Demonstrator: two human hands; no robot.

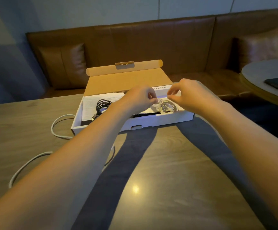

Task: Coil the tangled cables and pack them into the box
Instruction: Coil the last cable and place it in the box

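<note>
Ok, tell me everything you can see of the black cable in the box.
The black cable is thin and wound into a loose oval coil of several loops. It lies in the left part of the open box, resting on a white printed sheet. One end trails toward the front wall and ends in a small plug with a pale metal tip. It looks like rubbery plastic. Neither hand touches it; the left forearm passes just to its right.
</note>
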